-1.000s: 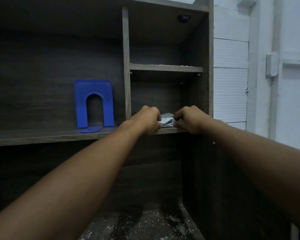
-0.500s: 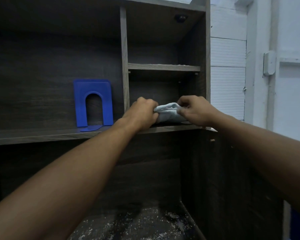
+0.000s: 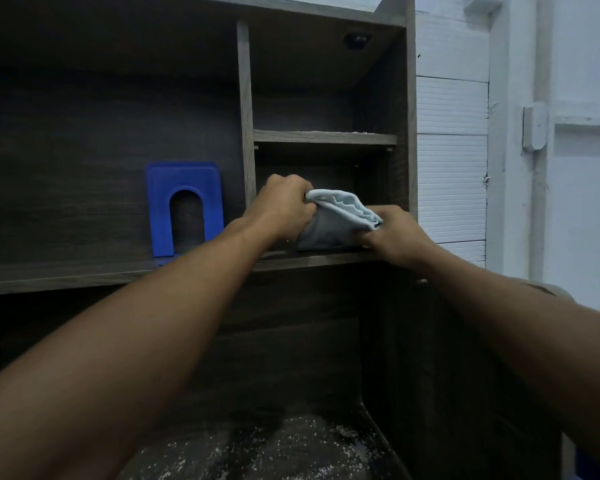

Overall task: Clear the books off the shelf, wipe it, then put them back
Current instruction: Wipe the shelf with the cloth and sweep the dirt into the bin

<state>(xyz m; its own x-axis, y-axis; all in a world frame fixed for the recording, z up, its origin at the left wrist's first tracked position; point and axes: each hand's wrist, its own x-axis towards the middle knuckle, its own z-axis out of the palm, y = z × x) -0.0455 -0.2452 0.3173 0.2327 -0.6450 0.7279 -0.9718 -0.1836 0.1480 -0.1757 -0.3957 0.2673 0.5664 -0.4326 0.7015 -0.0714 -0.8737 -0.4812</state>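
A pale grey-blue cloth (image 3: 336,220) hangs between my two hands in the small right compartment of a dark wooden shelf unit. My left hand (image 3: 284,206) grips the cloth's upper left corner. My right hand (image 3: 395,233) grips its lower right corner, just above the shelf board (image 3: 84,273). The cloth's lower edge touches the board. No books are in view.
A blue bookend (image 3: 184,207) stands on the same board left of the vertical divider (image 3: 245,116). A shorter shelf (image 3: 324,136) sits above the hands. A speckled dark surface (image 3: 274,452) lies below. A white wall and louvred panel (image 3: 451,161) are to the right.
Both hands lifted the bunched cloth off the shelf board and drew apart, spreading it out. My left hand rose; my right hand moved right and lower.
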